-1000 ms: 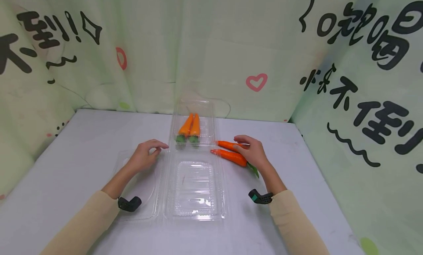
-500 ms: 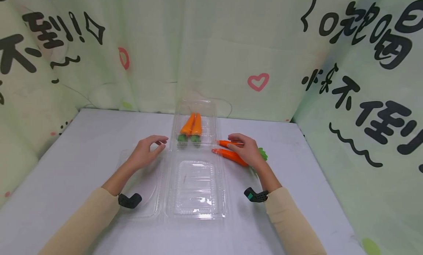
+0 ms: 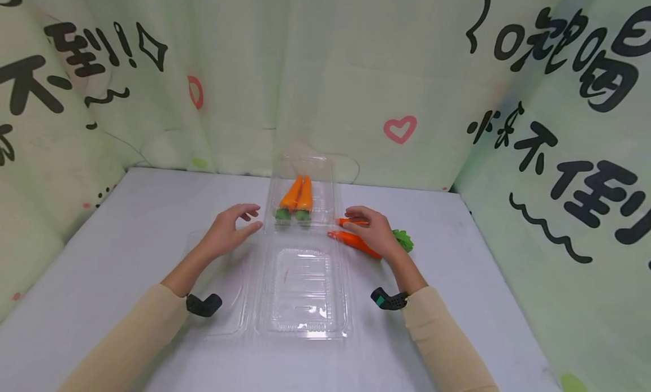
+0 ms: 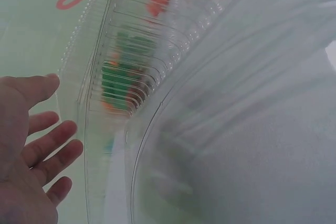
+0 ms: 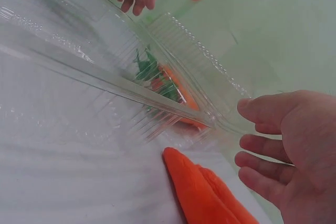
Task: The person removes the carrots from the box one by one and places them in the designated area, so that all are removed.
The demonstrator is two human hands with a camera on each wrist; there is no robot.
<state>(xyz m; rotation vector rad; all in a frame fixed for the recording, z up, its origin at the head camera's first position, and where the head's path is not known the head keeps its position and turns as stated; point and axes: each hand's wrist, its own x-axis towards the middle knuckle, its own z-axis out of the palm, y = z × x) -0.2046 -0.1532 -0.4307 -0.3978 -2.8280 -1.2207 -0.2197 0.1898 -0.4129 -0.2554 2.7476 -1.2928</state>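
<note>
A clear plastic clamshell box (image 3: pixel 303 332) lies open mid-table. Two orange carrots (image 3: pixel 305 195) with green tops lie in its far half; the near half holds nothing. To its right are two redder carrots (image 3: pixel 353 242), partly under my right hand (image 3: pixel 373 232), with a leafy top (image 3: pixel 404 239) showing behind the wrist. In the right wrist view that hand's loosely bent fingers are right at the box's edge, above the red carrots (image 5: pixel 191 187), and grip nothing. My left hand (image 3: pixel 229 231) hovers left of the box, fingers spread and holding nothing, fingertips close to the rim in the left wrist view.
Another flat, clear plastic piece (image 3: pixel 224 318) lies left of the box, below the left forearm. A pale green printed curtain (image 3: pixel 335 87) hangs behind and at both sides of the white table (image 3: pixel 127 239).
My right hand has slid left off the red carrots toward the box, uncovering a leafy top. The left hand has risen slightly and its thumb and fingers have parted wider.
</note>
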